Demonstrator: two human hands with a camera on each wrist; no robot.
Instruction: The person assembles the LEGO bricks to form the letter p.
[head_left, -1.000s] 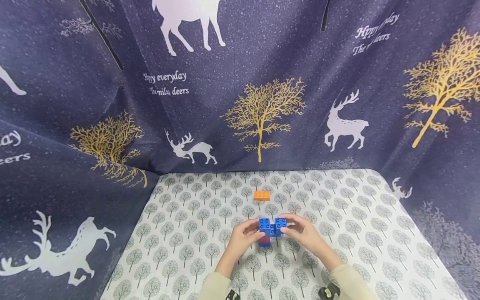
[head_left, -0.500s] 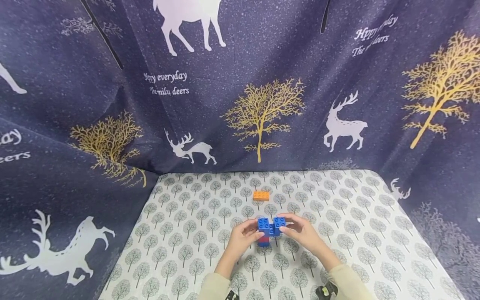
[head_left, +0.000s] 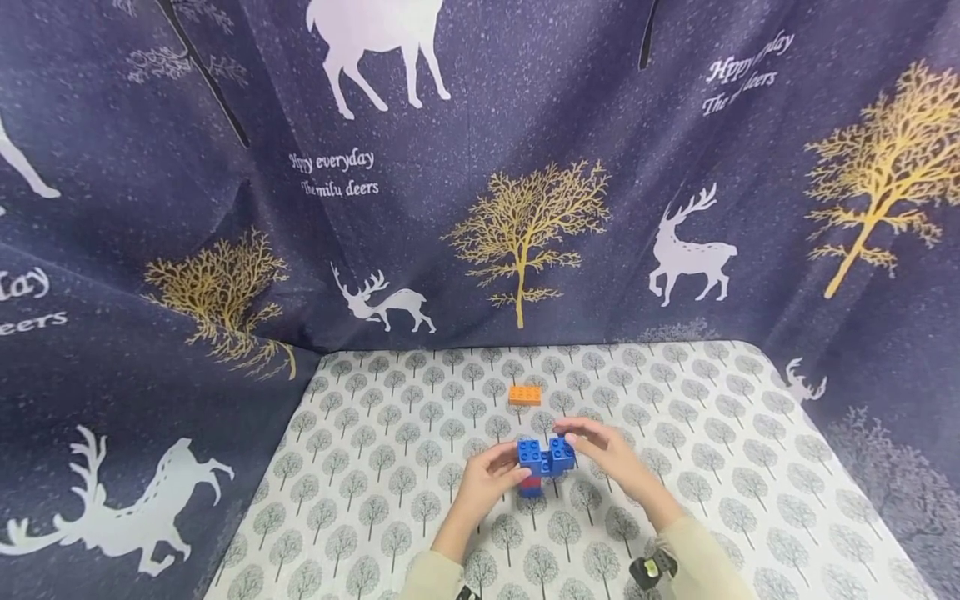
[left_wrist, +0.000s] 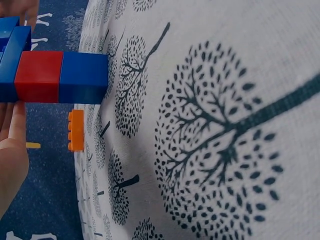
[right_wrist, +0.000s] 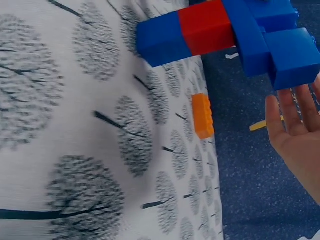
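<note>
Midway between the bench's (head_left: pixel 360 500) side edges, the brick stack (head_left: pixel 531 458) is being pinched by the left hand (head_left: pixel 483 479), best steadied upright while its right top brick (head_left: pixel 560 456) is being touched by the spread right hand (head_left: pixel 611 454).

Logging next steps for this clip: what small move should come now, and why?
Probably the right hand reaching for the orange brick: it lies loose on the tablecloth, apart from the blue-and-red build, which the left hand already grips.

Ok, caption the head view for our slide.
Left hand and right hand flank a blue and red toy-brick structure; beyond, an orange brick on tree-print cloth.
</note>
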